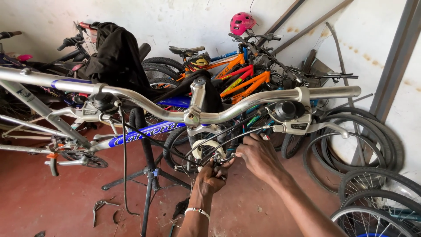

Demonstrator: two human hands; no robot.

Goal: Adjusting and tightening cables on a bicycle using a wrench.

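Cables: thin black cables [219, 139] run down from the handlebar levers and gather in front of the bike's stem, just where both hands meet.
Left hand: the left hand [211, 177] comes up from below, a silver bracelet [197, 212] on its wrist; its fingers are curled tight and pinch the cables and a small metal part at their lower end.
Right hand: the right hand [258, 156] sits just to the right of the left and touches it; its fingers are bent together and its fingertips press on the same cable bundle.
Handlebar: a silver handlebar [184, 112] crosses above the hands, with a brake lever [307, 127] up and to the right of the right hand.
Frame: a silver and blue bike frame [131, 134] stretches off to the left.
Stand: a black repair stand [149, 175] stands on the red floor [52, 197], left of the left forearm.
Behind: orange bikes [241, 77] lean at the wall, a pink helmet [242, 22] above them.
Right edge: loose tyres and wheels [377, 175] are stacked.
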